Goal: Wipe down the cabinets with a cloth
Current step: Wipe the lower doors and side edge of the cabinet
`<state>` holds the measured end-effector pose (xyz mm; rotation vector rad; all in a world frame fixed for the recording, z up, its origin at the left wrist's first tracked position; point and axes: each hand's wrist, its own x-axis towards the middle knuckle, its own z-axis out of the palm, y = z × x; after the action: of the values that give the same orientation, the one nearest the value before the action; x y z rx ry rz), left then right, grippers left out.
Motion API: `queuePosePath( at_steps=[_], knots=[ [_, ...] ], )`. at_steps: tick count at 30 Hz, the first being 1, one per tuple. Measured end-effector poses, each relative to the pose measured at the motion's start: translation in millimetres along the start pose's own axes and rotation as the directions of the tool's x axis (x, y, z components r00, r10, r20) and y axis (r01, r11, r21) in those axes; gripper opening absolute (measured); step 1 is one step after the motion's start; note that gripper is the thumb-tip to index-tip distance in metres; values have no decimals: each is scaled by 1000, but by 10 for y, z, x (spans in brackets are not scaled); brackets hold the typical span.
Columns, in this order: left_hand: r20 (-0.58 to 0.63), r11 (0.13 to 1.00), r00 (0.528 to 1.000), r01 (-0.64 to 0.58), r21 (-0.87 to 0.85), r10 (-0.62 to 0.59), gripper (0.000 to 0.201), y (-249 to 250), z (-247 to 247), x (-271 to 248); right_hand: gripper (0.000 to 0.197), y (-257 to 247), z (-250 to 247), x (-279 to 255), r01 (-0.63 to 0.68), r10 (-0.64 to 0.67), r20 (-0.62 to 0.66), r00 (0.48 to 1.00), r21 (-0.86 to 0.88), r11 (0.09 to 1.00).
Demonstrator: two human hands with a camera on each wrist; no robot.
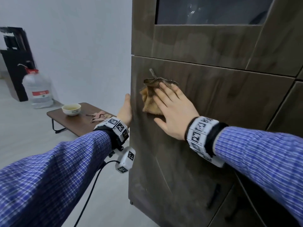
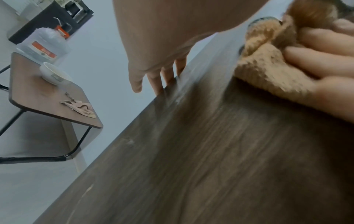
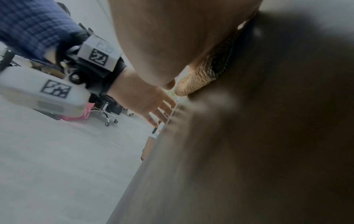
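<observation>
A dark wood-grain cabinet [image 1: 205, 145] fills the right of the head view. My right hand [image 1: 170, 110] lies flat with fingers spread, pressing a crumpled tan cloth [image 1: 150, 102] against the cabinet's lower door front. The cloth [image 2: 268, 68] has a dark patterned edge [image 3: 216, 66]. My left hand [image 1: 126, 108] rests on the door's left edge with straight fingers [image 2: 162, 77] wrapped just round the edge. The left hand [image 3: 145, 103] holds nothing. A glass panel [image 1: 213, 10] sits in the upper door.
A low wooden table [image 1: 73, 120] stands to the left with a white bowl [image 1: 71, 109] and a pinkish rag [image 1: 98, 117]. A large water bottle [image 1: 38, 90] with a pump stands by the wall, beside a dark stand [image 1: 14, 63]. An office chair [image 3: 107, 112] is behind.
</observation>
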<state>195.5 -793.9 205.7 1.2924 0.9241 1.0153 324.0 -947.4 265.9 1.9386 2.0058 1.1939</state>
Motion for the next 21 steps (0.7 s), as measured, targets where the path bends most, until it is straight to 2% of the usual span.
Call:
queuePosePath(
  at_steps=[3,5,7,10,11,13,16,19,21],
  knots=[
    [3,980,990,-142,139,143,88,113,63,60,77,225,-107,-433,-54,54,15,998,-11,998],
    [2,947,976,-210,244,216,90,284,83,-93,77,368,-198,-732,-100,101,23,995,-33,994],
    [2,944,979,-196,265,202,95,323,59,-128,77,529,-293,-999,-152,154,27,988,-64,986],
    [87,949,985,-166,269,148,110,180,-35,-36,76,737,-412,-1257,-202,204,6,979,-99,974],
    [100,952,985,-163,258,142,108,157,-61,-32,76,781,-440,-1282,-208,209,0,978,-109,972],
    [116,958,983,-166,233,142,95,31,-106,85,77,832,-478,-1228,-222,222,-18,975,-115,968],
    [89,978,988,-141,155,129,88,61,-118,-147,76,775,-481,-926,-230,226,-61,972,-82,970],
    [56,999,997,-49,-6,49,54,63,-151,-385,76,591,-377,-560,-202,198,-68,978,-72,977],
    [71,1000,997,-19,-11,20,45,-89,-134,-362,76,414,-287,-358,-173,169,-53,984,-79,982]
  ],
)
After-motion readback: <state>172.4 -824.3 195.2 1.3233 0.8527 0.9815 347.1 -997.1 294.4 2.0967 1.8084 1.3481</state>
